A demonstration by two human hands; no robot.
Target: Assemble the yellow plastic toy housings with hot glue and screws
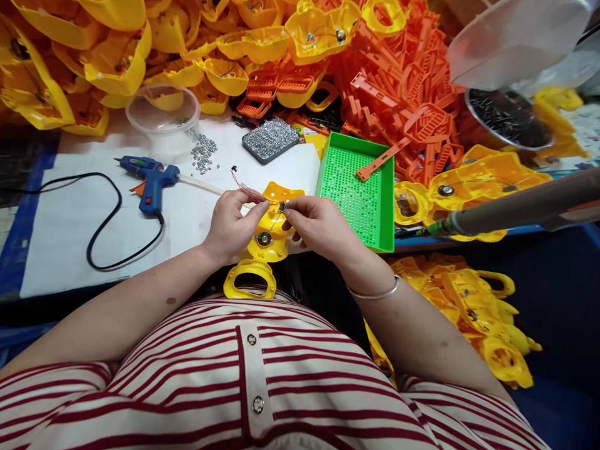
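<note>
Thin red wires (244,187) with a small black plug at their far end are pinched in my left hand (233,224). My right hand (315,224) pinches a small dark component (282,206) at the other end of those wires. Both hands are above a yellow plastic shell (269,251), which lies at the table's front edge with its inside facing up. A round metal-rimmed part (264,239) sits in the shell. Below it, a yellow ring-shaped piece (250,279) hangs over the edge by my shirt.
A blue glue gun (152,181) with a black cord lies left. Behind are loose screws (204,153), a clear tub (162,115) and a dark tray of screws (270,140). A green basket (389,212) stands right. Yellow shells and orange parts (389,81) are heaped behind.
</note>
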